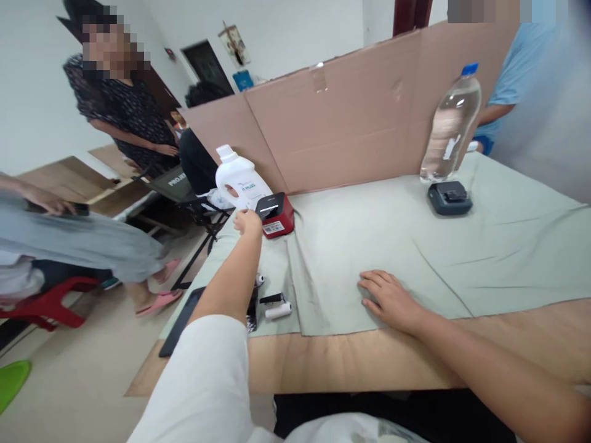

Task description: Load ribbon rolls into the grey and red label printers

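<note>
The left hand (247, 223) was at the near left corner of a boxy red-and-black device (276, 215), its fingers curled in; whether it gripped anything could not be told. The right hand (388, 298) lay flat and empty, fingers slightly apart, on the pale green cloth (351, 234) nearer and right of the device. The device sat upright on the clothed tabletop (369, 364), not lifted; how much handling was done or left was unclear.

Relative to the device, there was one white plastic jug (244, 178) just behind, one clear blue-capped bottle (451, 132) and one dark, rounded gadget (450, 198) far right, and two small white cylinders (278, 310) nearer, one partly hidden, beside one black strip (271, 298).
</note>
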`<state>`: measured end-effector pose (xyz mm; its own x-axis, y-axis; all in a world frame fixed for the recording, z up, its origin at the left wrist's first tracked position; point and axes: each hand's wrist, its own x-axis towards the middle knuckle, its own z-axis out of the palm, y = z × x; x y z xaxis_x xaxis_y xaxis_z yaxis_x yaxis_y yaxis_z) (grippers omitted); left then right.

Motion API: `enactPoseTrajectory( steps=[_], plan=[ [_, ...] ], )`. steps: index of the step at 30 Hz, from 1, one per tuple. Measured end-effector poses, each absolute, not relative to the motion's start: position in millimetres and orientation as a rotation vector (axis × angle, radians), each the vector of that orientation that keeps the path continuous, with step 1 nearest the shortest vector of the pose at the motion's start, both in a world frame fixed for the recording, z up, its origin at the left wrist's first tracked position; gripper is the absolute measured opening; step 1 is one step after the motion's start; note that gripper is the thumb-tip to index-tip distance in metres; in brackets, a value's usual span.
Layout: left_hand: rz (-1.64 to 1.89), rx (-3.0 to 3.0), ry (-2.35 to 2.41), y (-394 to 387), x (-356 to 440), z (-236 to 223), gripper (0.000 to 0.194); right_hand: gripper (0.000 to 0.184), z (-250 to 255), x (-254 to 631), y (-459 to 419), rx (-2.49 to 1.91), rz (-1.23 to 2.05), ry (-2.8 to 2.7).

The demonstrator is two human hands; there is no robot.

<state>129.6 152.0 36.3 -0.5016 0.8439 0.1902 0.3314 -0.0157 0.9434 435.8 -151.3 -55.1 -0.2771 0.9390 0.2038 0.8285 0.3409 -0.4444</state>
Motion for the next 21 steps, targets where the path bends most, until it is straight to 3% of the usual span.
enactPoseTrajectory(
  steps=[4,8,13,16,18,21],
  plan=[
    [1.581,1.572,1.730,93.9,191.8,15.9,0.023,0.039,-58.1,434.6,-147.5,-1.545,0.369,-2.190],
    [1.240,1.767,1.343,3.9,249.0,-35.1,0.021,0.041,-58.1,432.5,-150.1,-1.569,0.378,-2.206],
    [1.084,1.869,1.304,-61.8,263.1,-69.9,0.020,0.050,-56.6,433.8,-164.5,-1.537,0.424,-2.262],
    [1.030,1.948,1.345,-68.7,261.4,-65.8,0.020,0.043,-52.5,452.5,-148.7,-1.436,0.471,-2.335],
    [0.933,2.035,1.395,-71.1,264.0,-59.4,0.019,0.039,-45.9,478.1,-121.6,-1.562,0.367,-2.269],
    [0.724,2.197,1.443,-77.1,271.2,-50.7,0.017,0.052,-32.7,533.0,-70.5,-1.995,-0.028,-1.878]
  ],
)
